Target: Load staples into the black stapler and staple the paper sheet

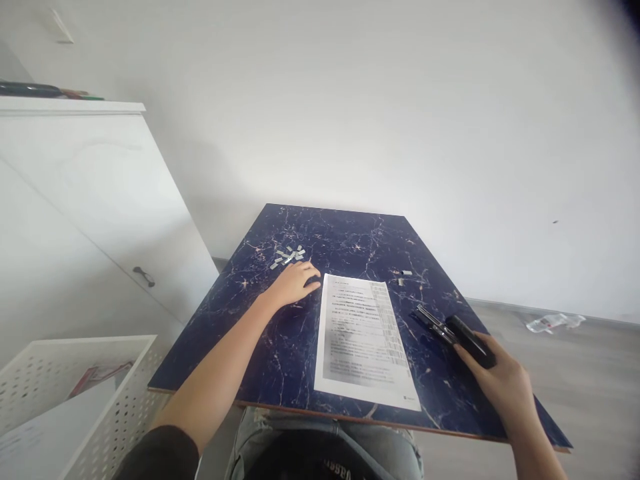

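My right hand [507, 380] grips a black stapler [470, 341] at the right side of the table. The stapler's top is lifted away from its metal staple channel, which points up and to the left. My left hand [295, 283] lies on the tabletop with its fingers stretched and thumb apart, seemingly holding nothing. Just beyond its fingers is a loose cluster of small staple strips [291, 256]. Between the hands lies a printed sheet of paper [363, 340], flat, close to the front edge. Small light pieces [406, 273] sit past its upper right corner.
The dark blue marbled table [345, 240] meets a white wall [380, 120] at its back. At lower left stands a white perforated basket [125, 387] with papers inside, near a white cabinet [90, 193]. Clear plastic packaging [553, 323] lies on the floor at right.
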`<move>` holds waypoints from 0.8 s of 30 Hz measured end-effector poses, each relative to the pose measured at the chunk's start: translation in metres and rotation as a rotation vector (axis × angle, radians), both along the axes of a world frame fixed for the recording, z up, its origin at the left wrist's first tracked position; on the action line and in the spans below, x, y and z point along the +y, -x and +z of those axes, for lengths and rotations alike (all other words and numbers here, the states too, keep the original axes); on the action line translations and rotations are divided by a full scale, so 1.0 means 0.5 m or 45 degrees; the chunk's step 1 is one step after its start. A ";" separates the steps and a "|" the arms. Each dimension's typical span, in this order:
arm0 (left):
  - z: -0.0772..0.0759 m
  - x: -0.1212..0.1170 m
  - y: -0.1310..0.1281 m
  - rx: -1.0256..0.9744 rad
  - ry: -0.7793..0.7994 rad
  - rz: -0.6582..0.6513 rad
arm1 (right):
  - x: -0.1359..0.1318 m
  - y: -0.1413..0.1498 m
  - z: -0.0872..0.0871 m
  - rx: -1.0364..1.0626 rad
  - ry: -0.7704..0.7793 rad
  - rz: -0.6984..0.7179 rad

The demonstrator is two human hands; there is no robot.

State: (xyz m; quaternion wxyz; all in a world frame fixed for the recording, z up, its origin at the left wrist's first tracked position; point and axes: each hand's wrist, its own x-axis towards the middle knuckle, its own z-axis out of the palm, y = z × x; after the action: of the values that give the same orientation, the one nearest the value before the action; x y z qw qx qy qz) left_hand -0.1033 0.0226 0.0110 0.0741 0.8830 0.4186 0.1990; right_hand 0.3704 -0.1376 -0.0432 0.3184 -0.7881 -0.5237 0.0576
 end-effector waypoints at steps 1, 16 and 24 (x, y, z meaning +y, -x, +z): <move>0.006 0.002 0.007 -0.029 0.015 0.044 | 0.001 -0.001 -0.001 -0.004 0.004 0.000; 0.034 0.004 0.034 -0.028 0.051 0.374 | -0.001 -0.004 -0.005 0.016 0.009 0.019; 0.027 0.005 0.033 -0.019 0.052 0.382 | 0.000 -0.002 -0.003 -0.007 -0.013 0.043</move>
State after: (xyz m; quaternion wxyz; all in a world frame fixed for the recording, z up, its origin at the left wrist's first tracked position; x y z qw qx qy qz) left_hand -0.1196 0.0252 0.0248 0.0646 0.8072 0.5494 0.2058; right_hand 0.3715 -0.1377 -0.0445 0.3199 -0.7776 -0.5381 0.0582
